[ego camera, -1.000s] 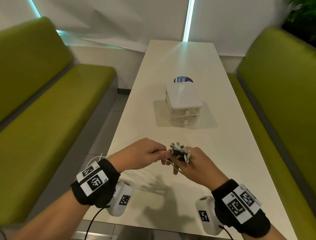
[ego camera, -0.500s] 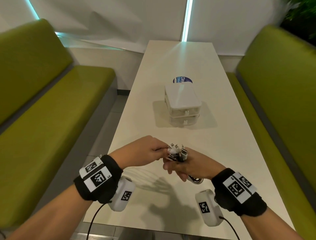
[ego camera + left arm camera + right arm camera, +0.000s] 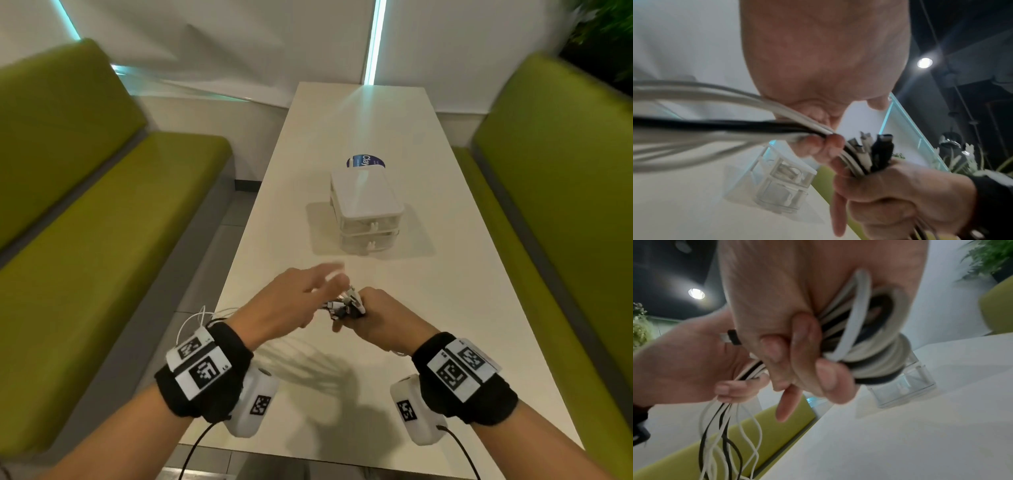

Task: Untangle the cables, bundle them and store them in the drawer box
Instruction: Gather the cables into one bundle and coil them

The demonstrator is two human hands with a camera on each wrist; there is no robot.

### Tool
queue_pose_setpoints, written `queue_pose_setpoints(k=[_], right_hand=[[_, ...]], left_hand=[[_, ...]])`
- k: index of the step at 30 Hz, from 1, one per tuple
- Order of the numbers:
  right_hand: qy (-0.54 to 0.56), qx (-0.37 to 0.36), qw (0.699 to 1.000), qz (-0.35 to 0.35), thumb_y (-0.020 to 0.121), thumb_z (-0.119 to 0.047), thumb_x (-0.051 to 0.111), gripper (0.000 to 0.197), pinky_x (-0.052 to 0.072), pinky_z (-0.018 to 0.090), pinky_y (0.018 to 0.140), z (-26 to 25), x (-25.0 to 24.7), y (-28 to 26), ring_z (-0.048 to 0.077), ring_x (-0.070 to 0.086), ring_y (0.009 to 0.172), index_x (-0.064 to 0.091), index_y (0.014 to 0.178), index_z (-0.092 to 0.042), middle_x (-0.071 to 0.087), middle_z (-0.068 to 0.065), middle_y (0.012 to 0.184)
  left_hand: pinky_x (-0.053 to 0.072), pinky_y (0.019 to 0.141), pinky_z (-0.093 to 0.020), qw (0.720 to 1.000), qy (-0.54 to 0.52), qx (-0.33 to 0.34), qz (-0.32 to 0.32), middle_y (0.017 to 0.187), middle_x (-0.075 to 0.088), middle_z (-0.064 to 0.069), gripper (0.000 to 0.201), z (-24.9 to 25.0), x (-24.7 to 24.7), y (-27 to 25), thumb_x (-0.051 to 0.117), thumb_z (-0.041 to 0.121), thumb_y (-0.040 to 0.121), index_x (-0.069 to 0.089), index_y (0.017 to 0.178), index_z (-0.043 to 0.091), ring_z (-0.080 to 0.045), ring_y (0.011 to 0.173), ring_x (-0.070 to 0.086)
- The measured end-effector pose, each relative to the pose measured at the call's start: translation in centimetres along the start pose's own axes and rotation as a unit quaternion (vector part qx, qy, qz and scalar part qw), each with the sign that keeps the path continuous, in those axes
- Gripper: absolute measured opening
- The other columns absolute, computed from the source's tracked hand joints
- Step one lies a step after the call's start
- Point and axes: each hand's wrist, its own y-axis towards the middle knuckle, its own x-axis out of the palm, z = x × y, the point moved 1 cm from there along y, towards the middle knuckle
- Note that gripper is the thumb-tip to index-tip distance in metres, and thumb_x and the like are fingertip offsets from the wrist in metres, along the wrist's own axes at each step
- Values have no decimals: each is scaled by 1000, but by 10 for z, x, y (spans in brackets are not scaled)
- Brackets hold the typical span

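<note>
Right hand (image 3: 371,317) fisted on round-sheathed white and black cables (image 3: 863,155); left hand (image 3: 287,303) loosely guiding strands. Translucent rectangular drawer box (image 3: 364,209) at 12 o'clock.

Long white counter (image 3: 342,394) runs away from the camera, butting a white wall (image 3: 239,41) with two vertical cyan light strips (image 3: 375,41). Olive-green bench sofas on both sides: left one (image 3: 85,222), right one (image 3: 555,205), grey floor (image 3: 212,257) between left bench and counter. Green plant (image 3: 606,31) top right; wrist views show dark ceiling with round spotlight (image 3: 925,62).
</note>
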Motion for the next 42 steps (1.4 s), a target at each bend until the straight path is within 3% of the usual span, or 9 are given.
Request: queue_pose_setpoints(k=[3, 9, 18, 21, 25, 30, 36, 40, 42], right_hand=[[-70, 2, 998, 8, 89, -22, 54, 7, 44, 23, 60, -5, 1, -4, 15, 58, 75, 56, 86, -16, 54, -8, 81], [17, -33, 999, -2, 87, -6, 51, 26, 39, 29, 47, -23, 6, -23, 19, 49, 52, 50, 68, -24, 56, 6, 67], [110, -63, 982, -139, 86, -15, 69, 16, 57, 39, 84, -26, 5, -25, 16, 67, 75, 65, 90, 0, 72, 8, 79], [146, -41, 978, -143, 93, -14, 57, 10, 53, 32, 56, -28, 8, -26, 19, 60, 49, 61, 94, -5, 74, 4, 75], [142, 2, 987, -72, 86, -15, 54, 18, 29, 27, 43, -24, 8, -20, 18, 31, 40, 48, 69, -11, 45, 0, 46], [167, 2, 984, -59, 75, -25, 74, 27, 19, 32, 45, -20, 9, -18, 18, 20, 45, 52, 61, -18, 30, 0, 54], [126, -10, 992, 22, 76, -24, 79, 16, 43, 22, 49, -10, 20, -18, 4, 52, 49, 65, 76, -16, 62, -4, 61], [24, 2, 998, 52, 80, -29, 72, 26, 40, 28, 48, -3, 14, -15, 12, 49, 50, 57, 65, -13, 57, -2, 58], [-30, -17, 997, 69, 80, -25, 67, 31, 36, 34, 48, -7, 6, -14, 15, 43, 47, 50, 56, -15, 52, -1, 52]], left_hand=[[49, 73, -28, 966, 235, 102, 22, 109, 50, 17, 78, 8, 19, -4, 39, 81, 78, 15, 147, 54, -10, 75, 59], [49, 51, -36, 918, 311, 175, 173, 90, 57, 5, 41, -4, 42, -6, 31, 54, 98, 59, 107, 25, -24, 52, 55], [32, 32, -25, 830, 389, 340, 210, 66, 51, 0, 15, -12, 35, -6, 47, 28, 90, 39, 82, 17, -20, 37, 40], [32, 33, -26, 818, 390, 353, 234, 65, 51, 1, 17, -16, 32, -3, 49, 27, 89, 38, 82, 17, -19, 38, 40], [33, 32, -26, 820, 366, 362, 251, 64, 53, 0, 18, -18, 28, 7, 41, 27, 96, 38, 82, 16, -20, 37, 39], [32, 31, -25, 824, 371, 358, 237, 63, 52, 0, 27, -25, 28, 18, 29, 35, 100, 40, 84, 16, -20, 36, 40], [42, 36, -27, 834, 381, 347, 198, 68, 56, 0, 25, -26, 36, 17, 49, 38, 92, 55, 85, 15, -20, 40, 43], [48, 68, -27, 980, 162, 111, 30, 86, 67, 2, 50, -19, 25, 8, 65, 55, 83, 45, 120, 30, -13, 69, 59], [47, 69, -23, 994, 80, 69, 9, 83, 69, 2, 72, -22, 21, 4, 76, 53, 75, 36, 133, 40, -5, 69, 58]])
